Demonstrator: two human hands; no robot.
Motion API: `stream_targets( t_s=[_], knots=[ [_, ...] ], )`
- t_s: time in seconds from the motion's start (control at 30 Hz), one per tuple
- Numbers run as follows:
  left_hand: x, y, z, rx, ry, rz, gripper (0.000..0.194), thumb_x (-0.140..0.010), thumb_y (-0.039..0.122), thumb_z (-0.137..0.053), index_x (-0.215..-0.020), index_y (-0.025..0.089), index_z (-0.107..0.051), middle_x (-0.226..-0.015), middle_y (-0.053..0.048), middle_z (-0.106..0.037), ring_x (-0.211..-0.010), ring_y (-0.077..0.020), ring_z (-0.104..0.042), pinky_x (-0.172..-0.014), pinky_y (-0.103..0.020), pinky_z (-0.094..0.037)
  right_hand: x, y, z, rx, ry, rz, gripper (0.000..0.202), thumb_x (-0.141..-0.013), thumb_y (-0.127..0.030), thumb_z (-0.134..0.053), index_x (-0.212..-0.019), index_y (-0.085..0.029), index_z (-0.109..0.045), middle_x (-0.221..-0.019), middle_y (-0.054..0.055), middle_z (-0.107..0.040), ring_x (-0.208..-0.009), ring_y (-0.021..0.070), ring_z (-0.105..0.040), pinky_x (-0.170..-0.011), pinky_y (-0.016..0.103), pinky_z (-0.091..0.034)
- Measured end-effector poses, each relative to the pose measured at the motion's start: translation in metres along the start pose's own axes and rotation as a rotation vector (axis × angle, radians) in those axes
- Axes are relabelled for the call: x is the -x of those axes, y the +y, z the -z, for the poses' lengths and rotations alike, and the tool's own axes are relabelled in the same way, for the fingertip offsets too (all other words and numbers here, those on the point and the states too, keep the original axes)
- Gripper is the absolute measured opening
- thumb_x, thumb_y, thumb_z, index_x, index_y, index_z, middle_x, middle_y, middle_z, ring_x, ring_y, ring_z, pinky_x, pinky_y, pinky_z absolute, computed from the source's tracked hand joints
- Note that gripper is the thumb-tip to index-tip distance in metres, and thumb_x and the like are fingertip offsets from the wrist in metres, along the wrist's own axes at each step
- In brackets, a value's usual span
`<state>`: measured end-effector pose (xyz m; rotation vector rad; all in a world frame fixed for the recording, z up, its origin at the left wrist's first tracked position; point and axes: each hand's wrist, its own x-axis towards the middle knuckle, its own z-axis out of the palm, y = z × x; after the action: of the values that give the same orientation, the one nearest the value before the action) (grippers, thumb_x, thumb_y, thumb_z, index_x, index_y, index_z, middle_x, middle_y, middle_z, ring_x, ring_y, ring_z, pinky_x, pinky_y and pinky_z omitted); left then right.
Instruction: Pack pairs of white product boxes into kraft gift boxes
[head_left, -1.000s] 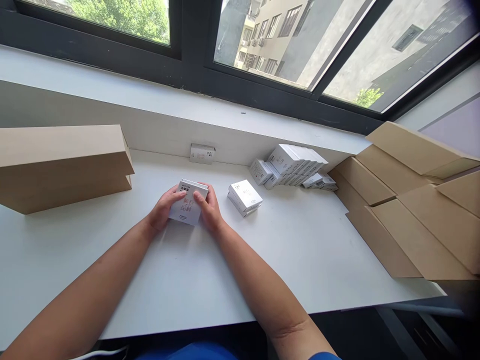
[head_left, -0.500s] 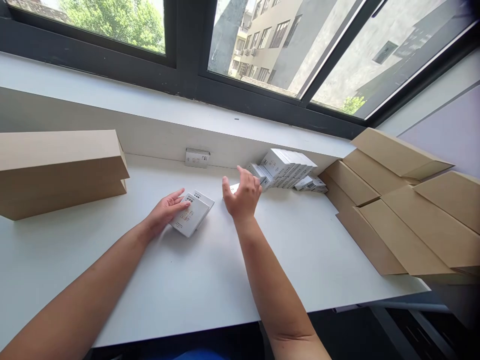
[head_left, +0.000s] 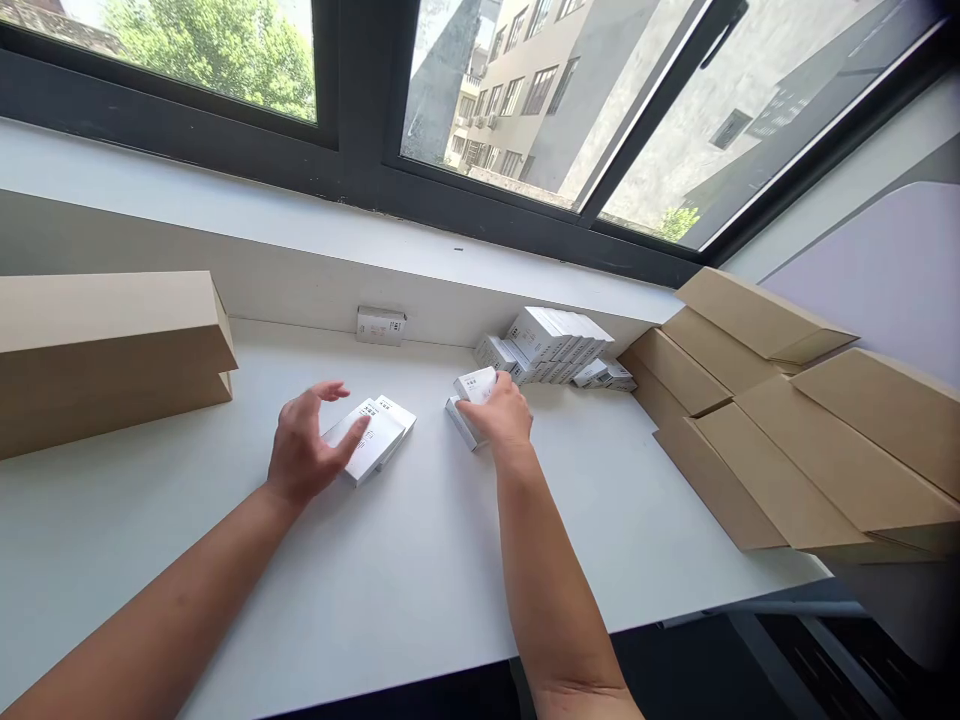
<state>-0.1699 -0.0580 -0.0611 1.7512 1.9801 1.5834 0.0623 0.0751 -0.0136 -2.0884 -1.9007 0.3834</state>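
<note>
Presently, on the white tabletop [head_left: 420, 560], a small stack of flat white printed cartons [head_left: 373, 440] is laid flat just ahead of the left hand [head_left: 304, 455], long axis running from near left to far right. The left hand is spread wide above its near end; contact cannot be told. The right hand [head_left: 501, 418] is closed on a second small white carton [head_left: 474, 386], raised at a tilt over another.
</note>
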Motion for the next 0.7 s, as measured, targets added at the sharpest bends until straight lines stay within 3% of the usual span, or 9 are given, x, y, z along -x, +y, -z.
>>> stream_targets(
  t_s=[0.1,0.23,0.3,0.4,0.5,0.7],
  knots=[
    [0.004,0.007,-0.002,-0.081,-0.200,-0.083,0.048,-0.078,0.054,-0.073,-0.117,0.026,-0.063,-0.115,-0.010,-0.073,-0.112,-0.0343,-0.064,-0.118,-0.057,-0.025,-0.001,0.000,-0.005,-0.015,0.042,-0.007,0.069,-0.074,-0.051,-0.068,-0.131,-0.020,-0.045,-0.130,0.015,-0.059,-0.126,0.0347,-0.053,-0.093,0.045,-0.049],
    [0.008,0.015,-0.006,-0.140,-0.371,-0.070,0.071,-0.068,0.062,-0.079,-0.128,0.030,-0.062,-0.141,-0.013,-0.063,-0.134,-0.0438,-0.050,-0.120,-0.069,0.003,-0.005,0.004,-0.010,0.045,-0.144,-0.081,0.066,-0.071,-0.057,-0.070,-0.119,-0.017,-0.049,-0.121,0.017,-0.062,-0.116,0.0366,-0.060,-0.082,0.044,-0.052],
    [0.009,0.016,-0.006,-0.188,-0.396,-0.071,0.072,-0.068,0.057,-0.080,-0.132,0.031,-0.060,-0.149,-0.012,-0.057,-0.139,-0.0468,-0.042,-0.117,-0.072,0.008,-0.006,0.007,-0.009,0.051,-0.199,-0.082,0.064,-0.068,-0.051,-0.073,-0.116,-0.017,-0.049,-0.117,0.016,-0.064,-0.108,0.0343,-0.064,-0.075,0.041,-0.053],
    [0.011,0.011,-0.007,-0.246,-0.395,-0.061,0.058,-0.075,0.038,-0.072,-0.132,0.033,-0.061,-0.151,-0.008,-0.056,-0.133,-0.0436,-0.049,-0.119,-0.069,-0.011,-0.005,0.007,-0.006,0.088,-0.229,-0.053,0.061,-0.064,-0.040,-0.075,-0.114,-0.018,-0.048,-0.113,0.013,-0.065,-0.102,0.0310,-0.066,-0.069,0.036,-0.051],
    [0.008,0.003,-0.008,-0.269,-0.361,-0.058,0.058,-0.076,0.028,-0.066,-0.133,0.030,-0.061,-0.150,-0.009,-0.056,-0.129,-0.0400,-0.053,-0.114,-0.059,-0.033,0.002,-0.001,-0.008,0.130,-0.233,0.071,0.056,-0.064,-0.039,-0.075,-0.109,-0.020,-0.048,-0.110,0.011,-0.065,-0.101,0.0295,-0.066,-0.069,0.035,-0.049],
    [-0.002,-0.002,-0.006,-0.201,-0.105,-0.055,0.080,-0.080,0.035,-0.068,-0.152,0.027,-0.035,-0.149,-0.013,-0.052,-0.134,-0.0347,-0.051,-0.113,-0.049,-0.036,0.032,-0.030,-0.017,0.048,-0.351,0.439,0.054,-0.059,-0.044,-0.081,-0.094,-0.025,-0.046,-0.096,0.005,-0.065,-0.089,0.0274,-0.064,-0.063,0.032,-0.043]
  ],
)
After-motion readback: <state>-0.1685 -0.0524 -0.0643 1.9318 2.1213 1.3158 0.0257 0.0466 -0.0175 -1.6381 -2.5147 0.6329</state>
